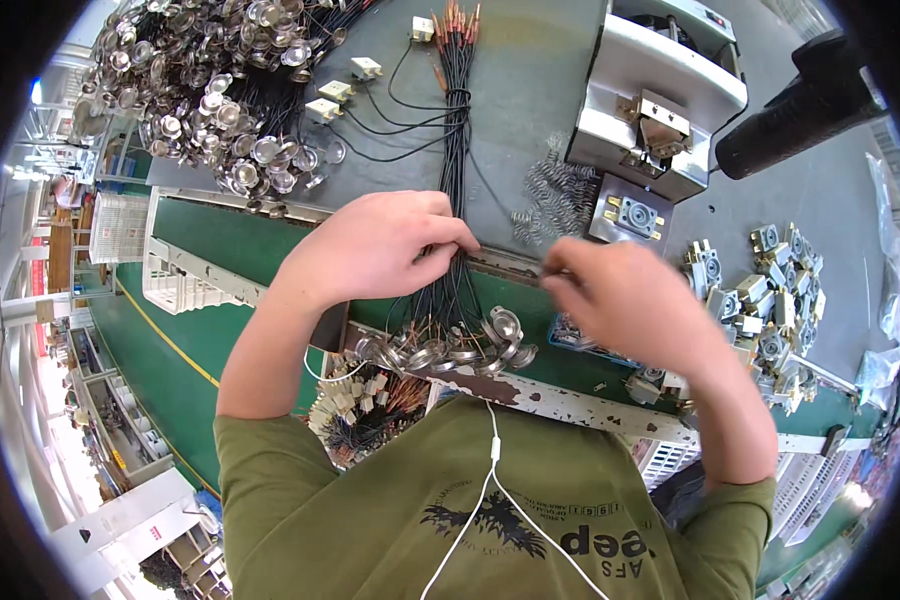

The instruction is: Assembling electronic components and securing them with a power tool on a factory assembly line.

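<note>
Cables [454, 155]: black bundle, passing under my left hand [375, 248], fingers narrowed at it; can't tell the grip.
Right hand [625, 295]: blurred, fingers curled; I can't tell contents.
Springs [558, 190]: just beyond it.

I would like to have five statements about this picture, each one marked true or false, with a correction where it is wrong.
1. The left hand is over the bundle of black wires. True.
2. The right hand is also over this bundle. False: it is apart from the bundle, to its right.
3. A heap of round silver parts lies at the upper left. True.
4. The coil springs lie left of the bundle. False: the coil springs lie to its right.
5. A white cord hangs over the green shirt. True.
</note>
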A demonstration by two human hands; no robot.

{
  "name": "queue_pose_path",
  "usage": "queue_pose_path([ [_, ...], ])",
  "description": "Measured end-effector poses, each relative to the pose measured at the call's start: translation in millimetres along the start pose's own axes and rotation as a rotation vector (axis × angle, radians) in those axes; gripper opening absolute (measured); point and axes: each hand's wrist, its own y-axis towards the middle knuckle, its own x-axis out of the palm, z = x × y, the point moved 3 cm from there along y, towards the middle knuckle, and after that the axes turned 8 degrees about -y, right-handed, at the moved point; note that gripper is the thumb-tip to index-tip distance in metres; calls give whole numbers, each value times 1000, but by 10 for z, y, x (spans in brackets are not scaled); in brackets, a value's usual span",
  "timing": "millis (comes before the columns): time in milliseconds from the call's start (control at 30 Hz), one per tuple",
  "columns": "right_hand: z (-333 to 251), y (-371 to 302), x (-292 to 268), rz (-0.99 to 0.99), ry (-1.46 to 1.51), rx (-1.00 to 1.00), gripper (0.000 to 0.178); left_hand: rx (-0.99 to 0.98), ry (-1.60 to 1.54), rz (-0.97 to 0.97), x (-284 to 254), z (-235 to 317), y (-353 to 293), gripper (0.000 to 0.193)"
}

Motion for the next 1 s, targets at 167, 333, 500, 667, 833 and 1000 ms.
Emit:
queue_pose_path([
  [167, 70, -32, -348, -87, -151, 113, 13, -20, 86, -33, 89, 101, 99, 14],
  [333, 211, -220, -159, 66, -110, 3, 18, -62, 123, -50, 119, 124, 105, 13],
  [500, 388, -489, 182, -104, 800, 359, 30, -19, 194, 18, 253, 135, 98, 11],
  [667, 407, -699, 49, 339, -145, 165, 39, -3, 23, 12, 134, 150, 124, 13],
  [833, 686, -549, 26, 557, -331, 229, 22, 147, -76, 132, -6, 324, 352, 13],
  [1000, 508, -567, -225, 421, -286, 192, 17, 257, -129, 343, -56, 472, 636, 16],
])
